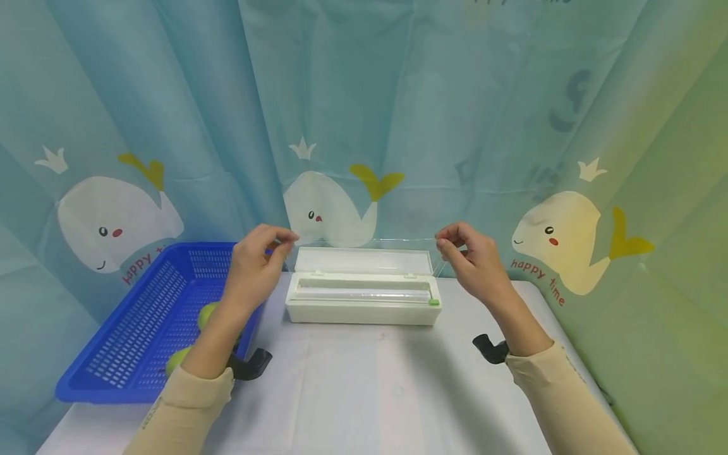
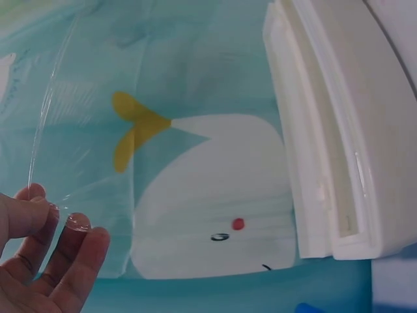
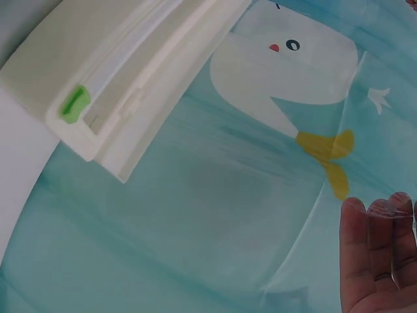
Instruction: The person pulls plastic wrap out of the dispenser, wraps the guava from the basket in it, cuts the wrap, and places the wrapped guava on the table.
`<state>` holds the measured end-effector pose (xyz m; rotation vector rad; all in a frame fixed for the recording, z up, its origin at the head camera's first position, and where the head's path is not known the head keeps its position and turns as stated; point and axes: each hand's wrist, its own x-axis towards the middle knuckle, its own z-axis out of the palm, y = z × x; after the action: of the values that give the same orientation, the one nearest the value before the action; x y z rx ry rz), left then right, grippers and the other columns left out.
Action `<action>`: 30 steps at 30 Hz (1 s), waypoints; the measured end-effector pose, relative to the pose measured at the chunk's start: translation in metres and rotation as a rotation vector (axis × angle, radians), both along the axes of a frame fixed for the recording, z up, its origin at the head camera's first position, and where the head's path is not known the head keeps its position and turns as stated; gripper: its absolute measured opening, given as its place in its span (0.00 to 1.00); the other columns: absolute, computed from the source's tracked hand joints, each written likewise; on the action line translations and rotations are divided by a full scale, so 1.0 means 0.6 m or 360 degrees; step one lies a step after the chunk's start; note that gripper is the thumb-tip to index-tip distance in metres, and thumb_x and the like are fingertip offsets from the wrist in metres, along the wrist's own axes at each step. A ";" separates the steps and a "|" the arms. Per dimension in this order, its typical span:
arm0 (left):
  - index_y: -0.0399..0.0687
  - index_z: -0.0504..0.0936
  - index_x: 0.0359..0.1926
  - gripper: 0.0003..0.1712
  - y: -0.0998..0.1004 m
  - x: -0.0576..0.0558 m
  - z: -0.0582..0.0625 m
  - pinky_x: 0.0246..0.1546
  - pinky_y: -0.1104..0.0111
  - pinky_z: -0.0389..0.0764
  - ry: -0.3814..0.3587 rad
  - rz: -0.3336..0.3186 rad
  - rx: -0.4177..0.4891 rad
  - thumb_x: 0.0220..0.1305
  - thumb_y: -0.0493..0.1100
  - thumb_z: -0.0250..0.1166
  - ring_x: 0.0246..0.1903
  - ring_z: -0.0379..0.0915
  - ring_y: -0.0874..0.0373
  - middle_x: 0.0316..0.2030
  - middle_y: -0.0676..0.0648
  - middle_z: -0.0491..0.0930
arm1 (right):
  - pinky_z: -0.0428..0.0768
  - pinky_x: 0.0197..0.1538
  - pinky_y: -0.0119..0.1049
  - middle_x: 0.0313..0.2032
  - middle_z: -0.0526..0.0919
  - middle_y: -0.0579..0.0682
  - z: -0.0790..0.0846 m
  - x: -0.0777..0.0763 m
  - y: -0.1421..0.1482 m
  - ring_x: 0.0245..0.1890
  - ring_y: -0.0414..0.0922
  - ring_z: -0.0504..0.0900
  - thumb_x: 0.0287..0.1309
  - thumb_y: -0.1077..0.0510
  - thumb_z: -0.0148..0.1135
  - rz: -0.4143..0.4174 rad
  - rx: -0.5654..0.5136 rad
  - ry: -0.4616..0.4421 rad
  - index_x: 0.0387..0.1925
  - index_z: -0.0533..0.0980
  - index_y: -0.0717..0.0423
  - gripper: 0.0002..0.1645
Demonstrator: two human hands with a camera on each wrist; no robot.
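A sheet of clear plastic wrap (image 1: 366, 239) is stretched between both hands, above and behind a white wrap dispenser box (image 1: 364, 315). My left hand (image 1: 253, 268) pinches one corner of it between thumb and fingers. The other corner is pinched by my right hand (image 1: 474, 262). In the left wrist view the wrap's edge (image 2: 44, 111) runs up from the left fingertips. The box's lid (image 1: 364, 260) stands raised at the back, and a roll (image 1: 364, 294) shows inside. A green slide cutter (image 3: 75, 104) sits at the right end of the box.
To the left a blue plastic basket (image 1: 108, 316) holds green round fruit (image 1: 179, 359), partly hidden by the left forearm. The white table (image 1: 341, 392) runs back to a hanging blue curtain (image 1: 341, 82) with whale prints. A green curtain side (image 1: 671, 354) borders the right.
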<state>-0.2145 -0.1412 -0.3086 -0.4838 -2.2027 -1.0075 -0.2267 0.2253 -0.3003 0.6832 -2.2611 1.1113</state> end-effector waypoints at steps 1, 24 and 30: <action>0.43 0.85 0.41 0.08 0.000 0.000 0.001 0.29 0.69 0.79 0.0008 -0.0001 0.0002 0.67 0.30 0.62 0.35 0.80 0.53 0.38 0.46 0.82 | 0.78 0.32 0.20 0.33 0.83 0.54 0.000 0.000 0.001 0.31 0.39 0.77 0.68 0.64 0.59 0.0003 0.0002 0.0003 0.41 0.78 0.63 0.05; 0.43 0.85 0.39 0.06 -0.001 0.009 0.021 0.31 0.79 0.78 0.0113 -0.0057 0.0015 0.68 0.32 0.62 0.35 0.80 0.56 0.37 0.47 0.82 | 0.80 0.31 0.23 0.31 0.82 0.52 0.022 0.008 0.005 0.30 0.36 0.78 0.68 0.65 0.59 0.0064 -0.0017 0.0121 0.39 0.78 0.62 0.03; 0.44 0.85 0.40 0.07 0.000 0.014 0.028 0.31 0.77 0.79 0.0132 -0.0034 0.0005 0.68 0.32 0.62 0.36 0.80 0.57 0.37 0.48 0.82 | 0.80 0.31 0.22 0.31 0.82 0.54 0.026 0.010 0.005 0.30 0.36 0.78 0.68 0.64 0.59 0.0052 -0.0006 0.0133 0.39 0.78 0.63 0.04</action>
<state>-0.2060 -0.1410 -0.2919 -0.5392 -2.1263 -0.9849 -0.2204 0.2284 -0.2844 0.7536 -2.1840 1.0819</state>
